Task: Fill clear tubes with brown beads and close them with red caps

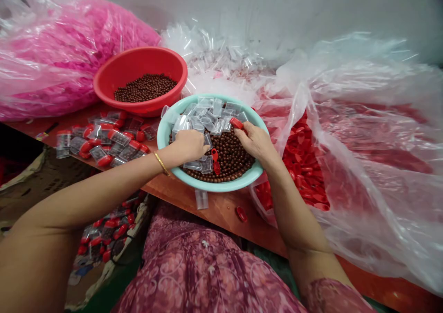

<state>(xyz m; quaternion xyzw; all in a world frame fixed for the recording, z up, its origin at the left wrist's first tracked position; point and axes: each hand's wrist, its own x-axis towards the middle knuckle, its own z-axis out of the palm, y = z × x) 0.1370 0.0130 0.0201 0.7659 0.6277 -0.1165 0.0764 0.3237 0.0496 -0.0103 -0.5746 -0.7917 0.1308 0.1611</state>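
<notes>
A teal bowl [162,133] on the wooden table holds brown beads [231,158], clear small plastic vials [207,115] and a few red caps [215,155]. My left hand [188,144] is curled over the beads at the bowl's left side, fingers closed around a clear vial. My right hand [254,140] rests over the bowl's right side, its fingers pinching a red cap [237,123].
A red bowl [138,64] of brown beads stands behind. Filled vials with red caps [104,142] lie left on the table; more fill a box below [107,234]. A clear bag of red caps [304,165] lies right, a pink bag [51,50] back left. One vial [201,198] and one cap [241,214] lie loose.
</notes>
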